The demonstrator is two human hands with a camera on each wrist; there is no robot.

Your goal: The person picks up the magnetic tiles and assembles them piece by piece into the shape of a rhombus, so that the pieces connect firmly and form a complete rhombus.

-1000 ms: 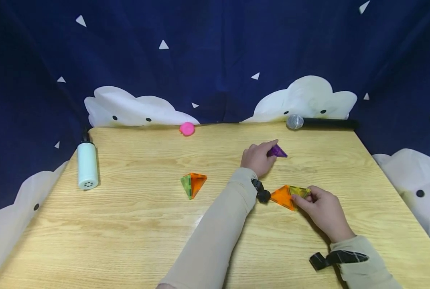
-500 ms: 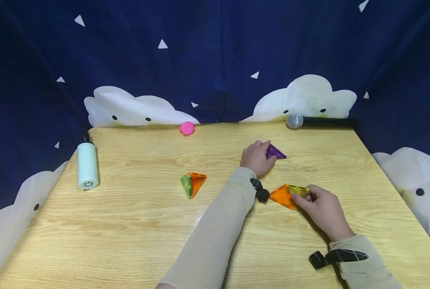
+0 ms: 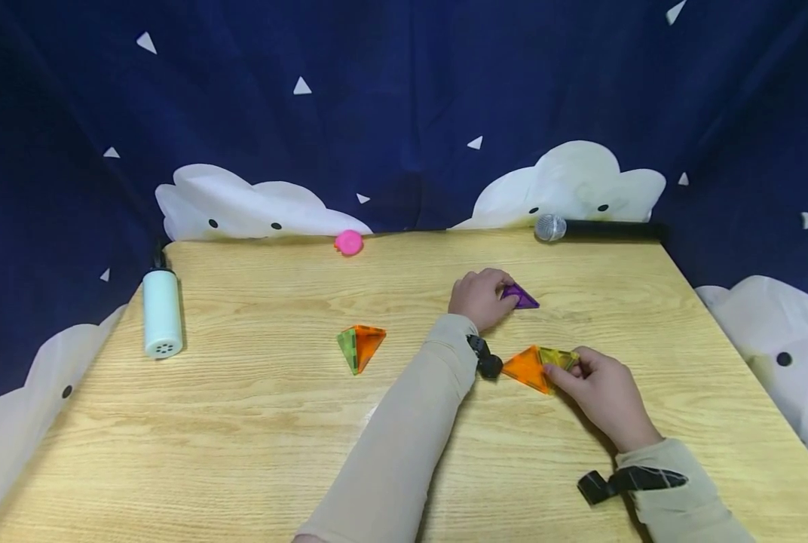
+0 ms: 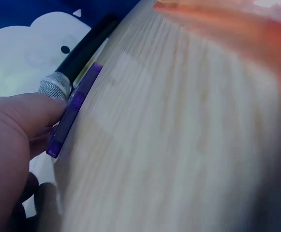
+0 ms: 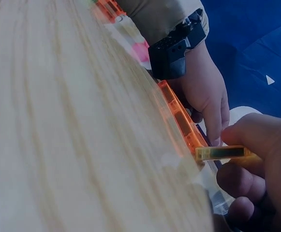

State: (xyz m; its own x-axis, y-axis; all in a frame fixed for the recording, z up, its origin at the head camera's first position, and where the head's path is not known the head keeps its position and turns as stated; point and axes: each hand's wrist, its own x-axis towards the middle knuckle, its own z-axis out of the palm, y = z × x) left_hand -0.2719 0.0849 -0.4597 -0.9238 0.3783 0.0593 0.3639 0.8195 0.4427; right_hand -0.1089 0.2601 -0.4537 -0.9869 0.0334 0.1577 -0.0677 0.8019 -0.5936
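Note:
A purple triangular tile [image 3: 523,297] is pinched by my left hand [image 3: 480,299], thumb on its near side; the left wrist view shows the purple tile [image 4: 75,111] edge-on in the fingers. Nearer to me, my right hand [image 3: 609,394] pinches a yellow tile [image 3: 557,357], which meets an orange tile [image 3: 528,369] along one edge. In the right wrist view the yellow tile [image 5: 222,152] touches the end of the orange tile [image 5: 181,118]. To the left on the table lies a joined pair, one green tile [image 3: 347,350] and one orange tile [image 3: 368,345].
A pale blue cylinder [image 3: 163,313] with a black top is at the table's left edge. Along the back edge are a pink round object [image 3: 349,242] and a microphone [image 3: 551,228]. Dark blue cloth with clouds surrounds the wooden table [image 3: 241,437].
The purple tile has come slightly nearer to me and turned in my left hand, whose fingers have drawn in. My right hand keeps its hold on the yellow tile.

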